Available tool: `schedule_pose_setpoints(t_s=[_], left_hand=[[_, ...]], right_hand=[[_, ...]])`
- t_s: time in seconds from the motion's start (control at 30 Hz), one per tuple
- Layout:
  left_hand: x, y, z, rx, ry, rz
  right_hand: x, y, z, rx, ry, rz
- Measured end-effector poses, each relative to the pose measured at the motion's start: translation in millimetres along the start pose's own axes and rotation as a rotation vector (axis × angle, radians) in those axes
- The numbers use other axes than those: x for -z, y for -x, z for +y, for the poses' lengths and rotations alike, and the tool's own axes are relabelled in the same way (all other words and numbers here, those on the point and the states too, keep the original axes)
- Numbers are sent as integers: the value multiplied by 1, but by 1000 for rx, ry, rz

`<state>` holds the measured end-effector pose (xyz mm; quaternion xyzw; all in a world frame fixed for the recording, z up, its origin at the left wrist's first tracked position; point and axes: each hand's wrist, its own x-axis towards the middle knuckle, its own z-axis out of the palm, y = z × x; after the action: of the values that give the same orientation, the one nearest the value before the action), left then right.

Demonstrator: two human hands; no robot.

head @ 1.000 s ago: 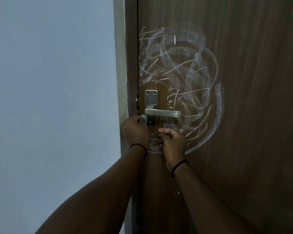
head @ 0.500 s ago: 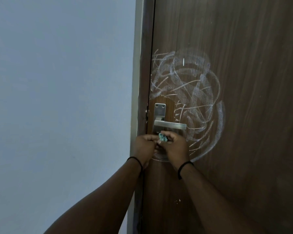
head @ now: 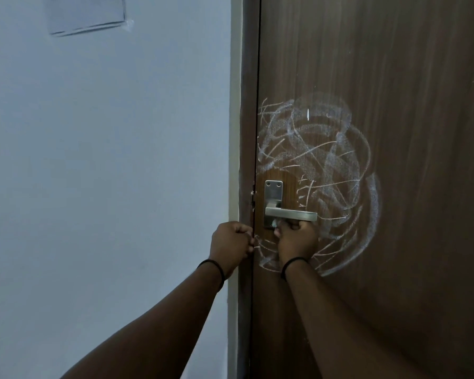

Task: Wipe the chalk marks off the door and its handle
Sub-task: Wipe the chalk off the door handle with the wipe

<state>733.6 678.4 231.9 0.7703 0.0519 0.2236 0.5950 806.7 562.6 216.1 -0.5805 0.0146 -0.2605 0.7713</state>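
A dark brown wooden door (head: 394, 77) carries a big swirl of white chalk marks (head: 320, 160) around and to the right of its steel lever handle (head: 290, 214). My right hand (head: 296, 237) is pressed up against the underside of the lever, closed around a small pale cloth (head: 273, 223), of which only a bit shows at the fingertips. My left hand (head: 231, 240) is curled into a fist at the door's edge, left of the handle plate, with nothing visible in it.
The brown door frame (head: 246, 105) runs down the left of the door. A pale blue wall (head: 107, 160) lies to the left, with a sheet of paper (head: 86, 15) taped high up.
The cloth went from my left hand to my right, which rose under the lever. My left hand drew back to the door's edge. The view tilted upward.
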Motion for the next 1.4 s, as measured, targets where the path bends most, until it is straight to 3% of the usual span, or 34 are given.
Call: schedule_pose_setpoints(t_s=[0.13,0.3,0.37,0.57,0.73,1.17,1.23,1.4], left_hand=[[-10,2,8,-174,-201,78],[-37,5,23,-509,-430,207],[-45,2,29,-566,-490,223],[-54,8,21,-582,-588,233],[-50,7,28,-607,-673,225],[-48,-5,40,-542,-734,238],[-45,-4,41,-549,-736,221],[-40,-3,44,-573,-801,154]], right_hand=[[10,-6,-6,-63,-59,15],[15,-8,-7,61,328,-51],[18,-13,-9,62,347,-78],[17,-14,-5,38,111,-48],[19,-12,1,77,249,-61],[37,-6,-11,-33,172,-157],[47,1,-15,27,226,-135],[76,5,-40,380,232,55]])
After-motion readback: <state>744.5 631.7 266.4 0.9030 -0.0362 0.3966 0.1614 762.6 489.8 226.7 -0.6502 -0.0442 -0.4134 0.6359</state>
